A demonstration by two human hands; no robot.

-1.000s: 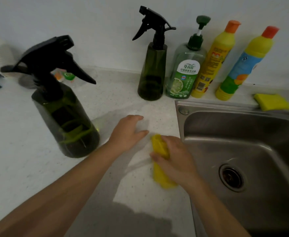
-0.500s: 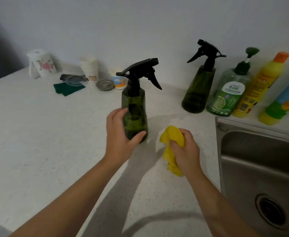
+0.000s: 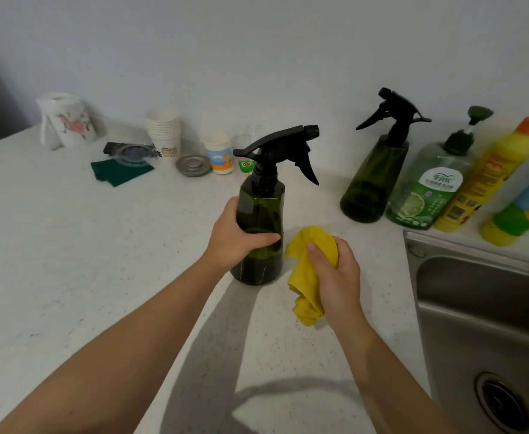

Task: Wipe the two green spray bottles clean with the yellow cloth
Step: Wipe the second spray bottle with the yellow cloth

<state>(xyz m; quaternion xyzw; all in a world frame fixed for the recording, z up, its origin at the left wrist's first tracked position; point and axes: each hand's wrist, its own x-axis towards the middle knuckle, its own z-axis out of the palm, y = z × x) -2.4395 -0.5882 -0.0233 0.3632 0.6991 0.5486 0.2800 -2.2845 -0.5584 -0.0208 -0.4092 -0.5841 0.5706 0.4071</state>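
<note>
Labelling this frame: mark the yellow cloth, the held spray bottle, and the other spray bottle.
yellow cloth (image 3: 304, 277), head view, on the fold hanging below the fingers.
held spray bottle (image 3: 260, 211), head view, on its green body.
other spray bottle (image 3: 373, 180), head view, on its green body.

1. A home kitchen: a pale speckled countertop (image 3: 69, 245) runs along a plain wall.
2. A stainless steel sink (image 3: 482, 308) with a drain is set into the counter on the right.
3. A pump bottle of dish soap (image 3: 429, 189) and two yellow cleaner bottles (image 3: 482, 180) stand by the wall.
4. Farther back: stacked paper cups (image 3: 164, 133), a paper towel roll (image 3: 65, 123), a green scouring pad (image 3: 116, 173) and a metal sink strainer (image 3: 193, 166).
</note>
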